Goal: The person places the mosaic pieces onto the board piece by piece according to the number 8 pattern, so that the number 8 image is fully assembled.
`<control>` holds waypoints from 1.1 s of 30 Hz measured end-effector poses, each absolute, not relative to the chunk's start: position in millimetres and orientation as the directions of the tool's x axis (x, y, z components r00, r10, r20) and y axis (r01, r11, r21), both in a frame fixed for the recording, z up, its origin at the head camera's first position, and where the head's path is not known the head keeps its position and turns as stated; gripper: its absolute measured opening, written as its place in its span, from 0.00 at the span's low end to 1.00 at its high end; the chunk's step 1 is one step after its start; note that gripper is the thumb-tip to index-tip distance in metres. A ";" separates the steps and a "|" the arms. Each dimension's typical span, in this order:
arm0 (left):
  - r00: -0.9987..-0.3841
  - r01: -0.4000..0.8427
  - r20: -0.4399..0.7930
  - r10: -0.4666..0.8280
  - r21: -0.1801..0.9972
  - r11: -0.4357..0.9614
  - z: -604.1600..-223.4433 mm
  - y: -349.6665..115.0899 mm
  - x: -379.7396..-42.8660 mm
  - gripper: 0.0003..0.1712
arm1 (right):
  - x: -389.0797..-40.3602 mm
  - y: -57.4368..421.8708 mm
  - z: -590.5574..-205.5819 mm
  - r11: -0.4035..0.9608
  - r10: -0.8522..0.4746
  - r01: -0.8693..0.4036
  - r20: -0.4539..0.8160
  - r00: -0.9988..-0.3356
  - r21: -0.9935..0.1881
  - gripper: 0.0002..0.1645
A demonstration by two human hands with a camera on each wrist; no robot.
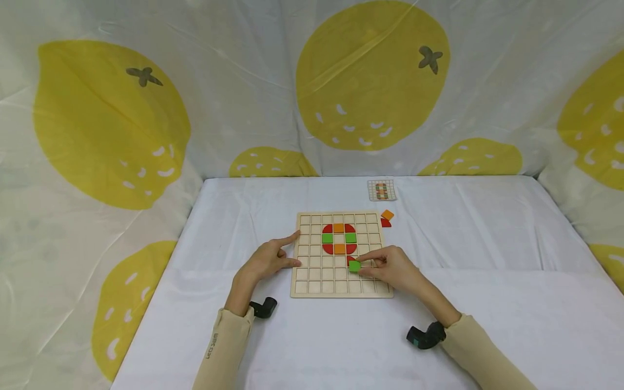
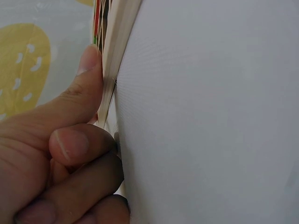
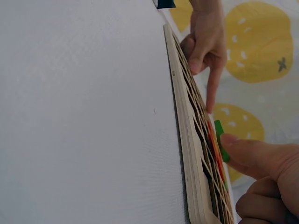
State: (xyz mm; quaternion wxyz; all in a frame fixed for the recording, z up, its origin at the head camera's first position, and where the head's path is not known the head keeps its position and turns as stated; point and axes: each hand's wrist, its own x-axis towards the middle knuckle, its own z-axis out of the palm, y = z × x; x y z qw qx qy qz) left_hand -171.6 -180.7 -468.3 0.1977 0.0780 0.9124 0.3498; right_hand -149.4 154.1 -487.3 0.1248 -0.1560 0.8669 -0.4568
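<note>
A wooden grid board (image 1: 322, 288) lies on the white cloth. Red quarter-round tiles (image 1: 327, 248), orange square tiles (image 1: 338, 228) and green square tiles (image 1: 327, 238) form a ring in its cells. Below the ring, another red tile (image 1: 350, 259) shows partly, the rest covered. My right hand (image 1: 397, 268) pinches a green square tile (image 1: 355, 266) between thumb and forefinger, just over the board beside that red tile. With thumb and forefinger spread, my left hand (image 1: 265, 260) touches the board's left edge; its other fingers are curled in the left wrist view.
Past the board's upper right corner lie a loose orange square tile (image 1: 387, 214) and a red quarter-round tile (image 1: 386, 222). Farther back is a small pattern card (image 1: 382, 190) with a coloured grid design. A lemon-print cloth (image 1: 244, 97) hangs behind the table.
</note>
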 end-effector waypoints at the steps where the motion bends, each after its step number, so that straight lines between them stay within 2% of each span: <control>1: -0.910 0.003 -0.306 0.281 0.672 0.741 -468.4 -180.7 -171.6 0.50 | -149.1 153.7 -487.5 0.536 -0.383 -0.154 -0.076 -0.921 -0.830 0.16; 33: -0.913 -0.001 -0.302 0.272 0.670 0.742 -468.4 -179.3 -171.7 0.50 | -145.3 154.7 -489.5 0.555 -0.413 -0.170 -0.092 -0.906 -0.815 0.15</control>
